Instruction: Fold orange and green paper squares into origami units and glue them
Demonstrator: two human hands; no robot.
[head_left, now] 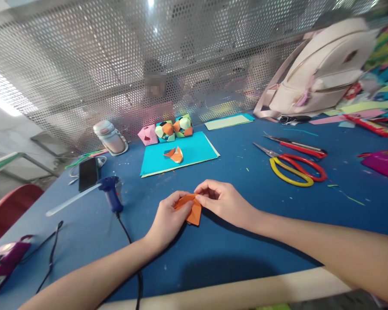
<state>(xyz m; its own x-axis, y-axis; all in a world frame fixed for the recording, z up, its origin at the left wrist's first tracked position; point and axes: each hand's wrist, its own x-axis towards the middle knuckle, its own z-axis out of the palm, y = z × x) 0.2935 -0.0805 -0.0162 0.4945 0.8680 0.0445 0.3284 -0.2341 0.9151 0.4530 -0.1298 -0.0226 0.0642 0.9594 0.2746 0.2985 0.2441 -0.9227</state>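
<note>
A small folded piece of orange paper (195, 214) is held just above the blue table, between both my hands. My left hand (169, 218) grips its left side, thumb on top and fingers beneath. My right hand (226, 201) pinches its upper right edge between thumb and forefinger. Beyond them, a folded orange paper piece (177, 155) lies on a stack of blue sheets (151, 159). Behind the stack sit a pink folded paper ball (148, 134) and two multicoloured ones, a left ball (166, 130) and a right ball (184, 125).
Left of my hands are a blue glue gun (111, 193) with its cord, a phone (88, 173), a bottle (110, 137) and a purple power strip (7, 262). To the right lie scissors (292, 170) and a red cutter (302, 147). A backpack (326, 69) leans against the perforated metal screen (116, 56).
</note>
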